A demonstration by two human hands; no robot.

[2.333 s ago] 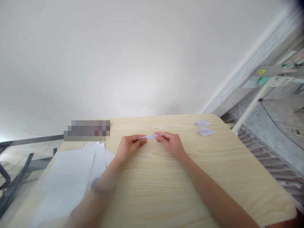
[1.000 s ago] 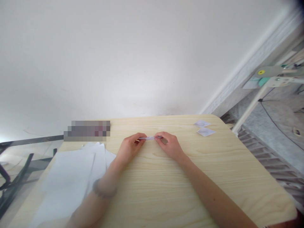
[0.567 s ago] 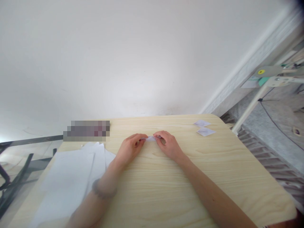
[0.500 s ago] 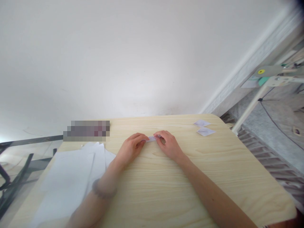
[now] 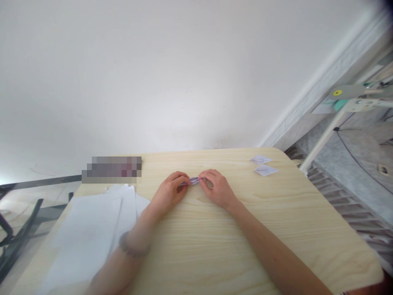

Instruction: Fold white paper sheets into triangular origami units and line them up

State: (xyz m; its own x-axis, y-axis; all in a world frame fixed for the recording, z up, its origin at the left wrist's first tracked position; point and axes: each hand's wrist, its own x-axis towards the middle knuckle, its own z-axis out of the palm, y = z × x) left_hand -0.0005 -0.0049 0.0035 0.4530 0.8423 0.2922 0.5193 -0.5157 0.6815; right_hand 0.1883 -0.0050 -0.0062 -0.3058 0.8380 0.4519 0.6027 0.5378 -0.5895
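A small folded piece of white paper (image 5: 194,180) is held between my two hands, just above or on the wooden table. My left hand (image 5: 172,189) pinches its left end between thumb and fingers. At the other end, my right hand (image 5: 217,187) grips it with thumb and fingertips. The middle of the paper bulges a little, showing a shaded fold; its ends are hidden by my fingers. To the right lie two folded paper diamonds, a farther one (image 5: 261,159) and a nearer one (image 5: 265,170).
Several loose white sheets (image 5: 89,221) overlap on the left of the table (image 5: 196,250). A pixelated patch hides something at the back left. Behind the table rises a white wall (image 5: 184,82). A white metal pole (image 5: 325,137) stands past the right edge.
The folded paper has turned between my fingers, and its middle now looks narrower and more puffed open. Both hands have stayed in nearly the same place.
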